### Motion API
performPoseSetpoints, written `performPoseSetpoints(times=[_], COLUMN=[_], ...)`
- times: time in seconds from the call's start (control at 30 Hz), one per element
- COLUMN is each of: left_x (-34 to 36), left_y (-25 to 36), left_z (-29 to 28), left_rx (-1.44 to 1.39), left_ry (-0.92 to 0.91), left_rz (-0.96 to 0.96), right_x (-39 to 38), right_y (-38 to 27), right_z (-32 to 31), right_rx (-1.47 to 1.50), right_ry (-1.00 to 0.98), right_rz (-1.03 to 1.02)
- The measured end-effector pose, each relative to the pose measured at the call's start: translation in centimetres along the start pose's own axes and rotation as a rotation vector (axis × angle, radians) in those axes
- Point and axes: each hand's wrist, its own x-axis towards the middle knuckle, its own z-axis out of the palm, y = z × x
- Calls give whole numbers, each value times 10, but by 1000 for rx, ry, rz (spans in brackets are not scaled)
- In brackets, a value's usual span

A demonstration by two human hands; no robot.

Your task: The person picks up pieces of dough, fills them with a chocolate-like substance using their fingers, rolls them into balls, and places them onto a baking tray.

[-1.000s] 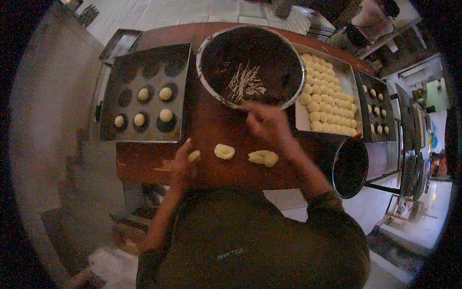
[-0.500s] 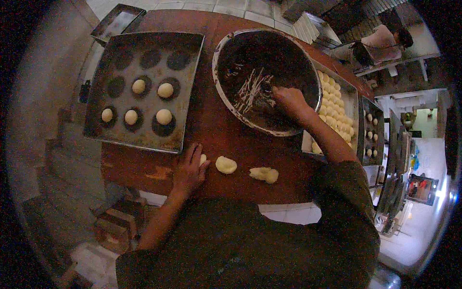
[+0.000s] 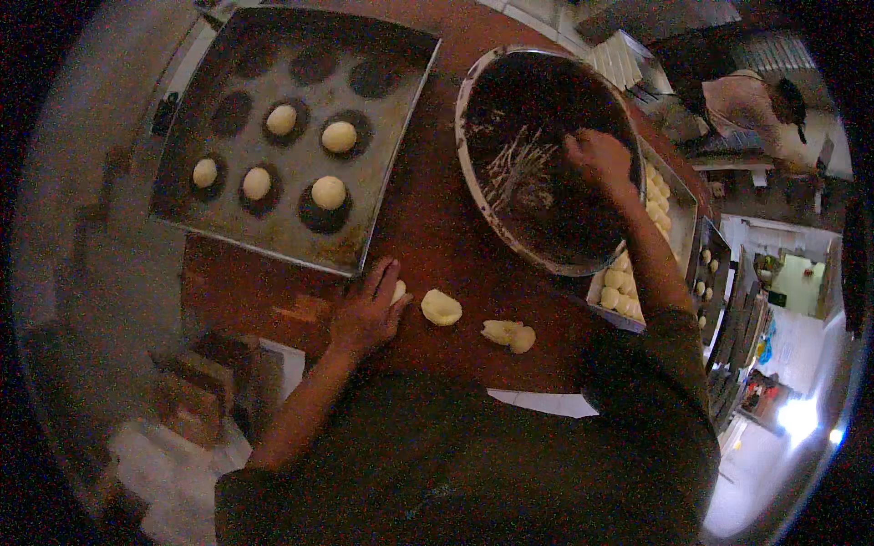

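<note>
My left hand (image 3: 366,311) lies low on the table with its fingers stretched out, palm down. A small piece of pale dough (image 3: 399,291) shows between its forefinger and thumb, partly covered. To the right of it sit a flattened round of dough (image 3: 442,308) and a lumpy, torn-looking dough piece (image 3: 508,336). My right hand (image 3: 601,159) is inside a large round bowl (image 3: 466,150), fingers curled together. What the fingertips hold, if anything, is hidden. Dark contents (image 3: 537,91) fill the bowl's inside, with a patch of pale streaks (image 3: 521,173) beside my right hand.
A dark baking tray (image 3: 264,218) with several dough balls on round dark spots stands left. Behind the bowl is a tray (image 3: 681,214) packed with dough balls; farther right, another dark tray (image 3: 715,264) carries more. Cardboard boxes (image 3: 191,391) stand lower left. A person (image 3: 746,105) is at the far right.
The view has shifted, so the table things sit differently in the picture. My right hand has drawn slightly away from the pale streaks, its fingers curled more. My left hand stays by the dough.
</note>
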Motion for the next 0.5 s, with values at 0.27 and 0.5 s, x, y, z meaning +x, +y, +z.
performPoseSetpoints(times=[0.27, 0.5], left_x=[-1, -1], left_y=[4, -1], left_z=[-4, 5], left_rx=[132, 28], left_ry=[-33, -77], left_rz=[-31, -108], right_x=[28, 30], right_y=[22, 14], right_z=[37, 63], right_rx=[407, 43], right_ry=[256, 124], right_rz=[-259, -533])
